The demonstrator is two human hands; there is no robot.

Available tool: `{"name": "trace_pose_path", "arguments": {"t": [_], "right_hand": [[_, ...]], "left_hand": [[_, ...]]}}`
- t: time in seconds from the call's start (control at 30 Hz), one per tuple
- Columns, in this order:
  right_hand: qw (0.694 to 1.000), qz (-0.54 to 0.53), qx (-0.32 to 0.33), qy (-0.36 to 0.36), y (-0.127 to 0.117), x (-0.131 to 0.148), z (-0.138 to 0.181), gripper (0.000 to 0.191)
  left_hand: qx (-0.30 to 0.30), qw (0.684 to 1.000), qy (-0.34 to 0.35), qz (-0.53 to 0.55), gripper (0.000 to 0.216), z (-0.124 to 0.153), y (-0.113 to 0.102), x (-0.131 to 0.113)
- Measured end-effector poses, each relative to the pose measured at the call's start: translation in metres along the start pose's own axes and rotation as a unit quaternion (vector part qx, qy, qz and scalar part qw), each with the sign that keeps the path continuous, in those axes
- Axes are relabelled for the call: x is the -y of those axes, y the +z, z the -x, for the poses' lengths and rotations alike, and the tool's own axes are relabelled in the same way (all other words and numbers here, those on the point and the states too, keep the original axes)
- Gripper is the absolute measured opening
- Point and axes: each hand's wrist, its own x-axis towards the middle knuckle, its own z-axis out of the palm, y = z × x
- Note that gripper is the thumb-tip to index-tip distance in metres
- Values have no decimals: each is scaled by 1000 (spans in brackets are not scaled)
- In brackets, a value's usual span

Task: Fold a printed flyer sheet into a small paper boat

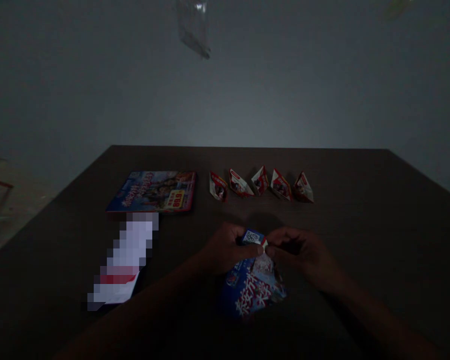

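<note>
Above the near part of the table, a blue printed paper leaflet [247, 295] with a QR code and large white characters is in both my hands. My left hand [225, 250] grips its left side, the thumb lying across the front near the code. At the upper right edge, the fingers of my right hand [303, 252] pinch the paper, where a small white and red part shows as if folded over. Farther back, several small folded paper shapes [260, 181], red and white, stand in a row.
A stack of colourful printed leaflets [153, 192] with a yellow price patch lies at the left. In front of it is a lit, pixelated slab [127, 260], perhaps a phone. Behind the dark table [345, 175] rises a grey wall [285, 75]; a clear plastic piece [194, 27] shows on it.
</note>
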Motion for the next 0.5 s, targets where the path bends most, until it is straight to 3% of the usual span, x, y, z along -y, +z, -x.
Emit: {"name": "trace_pose_path", "arguments": {"t": [0.27,0.5], "right_hand": [[1000,-27,-12,-8,0,0,-1,17],[998,-50,41,17,-3,-1,1,23]], "left_hand": [[-31,998,-14,44,27,-2,2,1],[-86,993,9,81,30,-5,2,7]]}}
